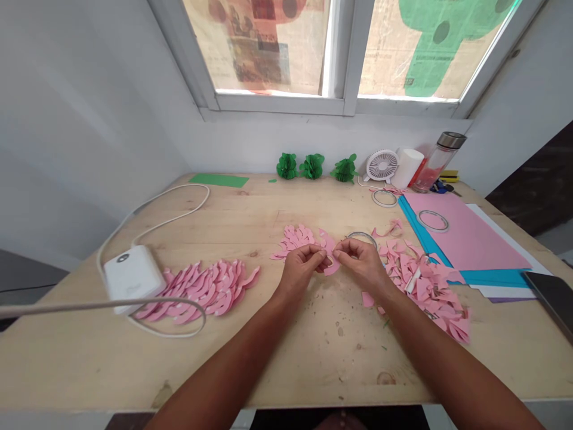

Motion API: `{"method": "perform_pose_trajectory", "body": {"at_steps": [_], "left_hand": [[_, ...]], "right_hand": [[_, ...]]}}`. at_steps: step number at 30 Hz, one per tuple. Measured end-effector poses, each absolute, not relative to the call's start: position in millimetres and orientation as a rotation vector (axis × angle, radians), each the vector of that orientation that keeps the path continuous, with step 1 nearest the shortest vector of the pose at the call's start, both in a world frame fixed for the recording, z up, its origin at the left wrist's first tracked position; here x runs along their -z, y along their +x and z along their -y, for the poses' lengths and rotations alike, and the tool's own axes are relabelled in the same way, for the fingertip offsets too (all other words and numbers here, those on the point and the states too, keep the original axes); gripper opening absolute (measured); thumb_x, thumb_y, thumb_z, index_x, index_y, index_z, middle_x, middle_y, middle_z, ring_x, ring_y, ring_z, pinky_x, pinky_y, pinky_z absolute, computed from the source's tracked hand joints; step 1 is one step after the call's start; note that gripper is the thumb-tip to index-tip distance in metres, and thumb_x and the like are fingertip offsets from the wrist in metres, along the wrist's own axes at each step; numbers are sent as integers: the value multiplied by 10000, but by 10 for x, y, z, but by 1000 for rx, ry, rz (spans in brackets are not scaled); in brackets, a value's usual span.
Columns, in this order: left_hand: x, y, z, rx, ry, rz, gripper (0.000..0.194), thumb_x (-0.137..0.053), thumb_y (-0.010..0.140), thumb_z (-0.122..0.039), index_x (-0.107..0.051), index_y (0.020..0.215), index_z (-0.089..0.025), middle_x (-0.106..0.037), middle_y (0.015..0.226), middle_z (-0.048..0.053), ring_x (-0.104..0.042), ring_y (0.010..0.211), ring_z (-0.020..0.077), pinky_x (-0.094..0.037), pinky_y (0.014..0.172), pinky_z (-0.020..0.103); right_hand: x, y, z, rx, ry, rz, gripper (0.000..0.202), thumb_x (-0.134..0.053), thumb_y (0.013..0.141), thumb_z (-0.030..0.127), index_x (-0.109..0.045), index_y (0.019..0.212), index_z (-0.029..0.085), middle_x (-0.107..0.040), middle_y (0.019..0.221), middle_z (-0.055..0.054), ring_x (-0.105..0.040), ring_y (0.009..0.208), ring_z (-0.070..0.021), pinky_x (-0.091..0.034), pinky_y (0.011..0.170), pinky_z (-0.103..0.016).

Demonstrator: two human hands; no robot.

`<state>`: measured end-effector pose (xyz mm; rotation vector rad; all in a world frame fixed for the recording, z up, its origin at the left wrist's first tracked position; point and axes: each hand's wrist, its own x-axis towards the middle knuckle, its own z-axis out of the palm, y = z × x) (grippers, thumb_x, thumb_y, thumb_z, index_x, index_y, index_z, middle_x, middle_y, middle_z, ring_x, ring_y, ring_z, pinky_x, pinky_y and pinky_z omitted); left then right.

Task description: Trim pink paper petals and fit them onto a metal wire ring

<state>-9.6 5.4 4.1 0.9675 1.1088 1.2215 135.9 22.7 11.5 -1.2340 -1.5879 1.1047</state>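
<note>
Over the middle of the table, my left hand point(304, 264) pinches a curved pink paper piece point(330, 241) between thumb and fingers. My right hand point(363, 261) is closed too, thumb and forefinger pressed together at the edge of that piece; what lies between these fingertips is too small to make out. Just behind my left hand lies a small cluster of cut pink paper pieces point(296, 236). A tape roll point(363, 237) sits partly hidden behind my right hand. Beside my right forearm spreads a heap of pink paper scraps point(425, 280).
Overlapping curved pink pieces point(208, 289) lie left, against a white power bank point(133, 276) with a looping cable point(152, 200). Green paper shapes point(312, 166), a fan point(382, 165) and a bottle point(441, 161) stand along the wall. Pink sheets point(474, 239) and a phone point(550, 298) lie right.
</note>
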Motion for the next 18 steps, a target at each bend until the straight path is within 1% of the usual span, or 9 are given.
{"method": "perform_pose_trajectory", "body": {"at_steps": [18], "left_hand": [[-25, -108, -70, -1238, 965, -1132, 174, -662, 642, -321, -619, 659, -153, -644, 597, 42, -574, 594, 136, -432, 563, 239]], "right_hand": [[-89, 1370, -238, -1114, -1213, 1589, 136, -589, 714, 304, -610, 705, 170, -600, 668, -4, -518, 626, -127, -396, 594, -243]]}}
